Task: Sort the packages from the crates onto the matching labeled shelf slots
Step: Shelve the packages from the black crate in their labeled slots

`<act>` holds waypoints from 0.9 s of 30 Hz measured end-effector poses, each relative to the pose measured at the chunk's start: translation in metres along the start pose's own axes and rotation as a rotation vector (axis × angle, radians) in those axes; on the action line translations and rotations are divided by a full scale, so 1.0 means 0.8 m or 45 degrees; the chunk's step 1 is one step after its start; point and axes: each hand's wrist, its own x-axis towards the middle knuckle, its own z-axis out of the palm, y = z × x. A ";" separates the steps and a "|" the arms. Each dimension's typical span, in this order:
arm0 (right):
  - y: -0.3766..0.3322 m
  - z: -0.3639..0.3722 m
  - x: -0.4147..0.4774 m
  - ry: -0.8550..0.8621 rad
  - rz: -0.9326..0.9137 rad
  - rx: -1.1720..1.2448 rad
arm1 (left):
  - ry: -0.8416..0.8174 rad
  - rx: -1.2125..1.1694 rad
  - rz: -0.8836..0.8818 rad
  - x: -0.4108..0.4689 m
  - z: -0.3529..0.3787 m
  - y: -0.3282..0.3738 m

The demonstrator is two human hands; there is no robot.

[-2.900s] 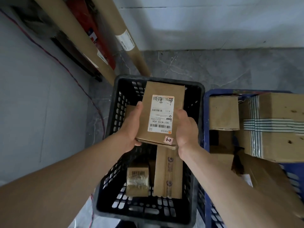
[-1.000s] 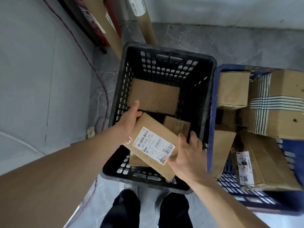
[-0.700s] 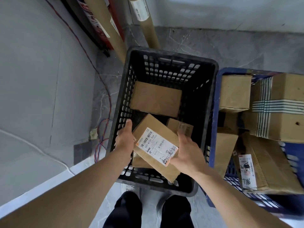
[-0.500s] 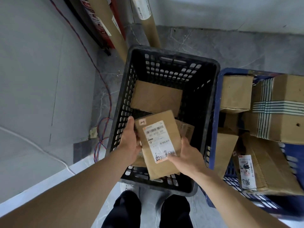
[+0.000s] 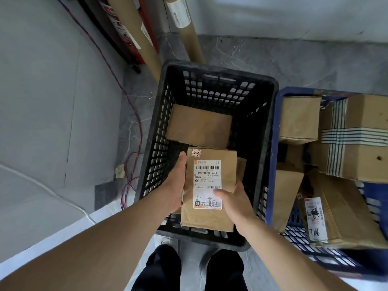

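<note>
Trousers: our dark trousers (image 5: 161, 269) fill the bottom edge, just in front of the black crate (image 5: 220, 71).
Left hand: our left hand (image 5: 175, 185) grips the package (image 5: 207, 219) by its left edge. The thumb lies along that side near the top corner, and the fingers are hidden underneath.
Right hand: our right hand (image 5: 233, 201) grips the lower right of the package. The thumb presses on the face at the edge of the shipping label (image 5: 206, 183), and the fingers curl round behind.
Package: we hold this flat brown cardboard box between both hands, face up, above the near half of the black crate. Its near end overlaps the crate's front rim.
Label: the white label reads 507-N705 A34 the right way up to us. A small handwritten tag (image 5: 196, 152) sits on the far left corner.
Black crate: a flat plain box (image 5: 199, 127) lies on the bottom at the far end. A smaller box (image 5: 241, 166) peeks out from under the right edge of the package.
Blue crate: the blue crate (image 5: 274, 156) stands touching the black one on the right. It holds a small box (image 5: 298, 118), a striped-tape box (image 5: 365, 164) and a box marked 7786 (image 5: 340, 206).
Far floor: cardboard tubes (image 5: 190, 43) lean at the wall beyond the crates. A red and blue wire (image 5: 141, 137) trails down the left.
</note>
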 end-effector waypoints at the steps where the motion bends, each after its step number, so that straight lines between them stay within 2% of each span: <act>1: -0.004 -0.001 -0.002 0.005 -0.009 0.028 | -0.007 0.007 0.006 -0.001 0.000 0.001; 10: -0.054 -0.026 -0.050 0.030 -0.100 0.186 | -0.040 0.003 0.082 -0.065 0.011 0.039; 18: -0.147 -0.077 -0.156 0.073 -0.151 0.211 | -0.094 0.078 0.234 -0.194 0.024 0.106; 27: -0.237 -0.143 -0.304 0.244 -0.298 0.293 | -0.194 0.254 0.439 -0.363 0.051 0.186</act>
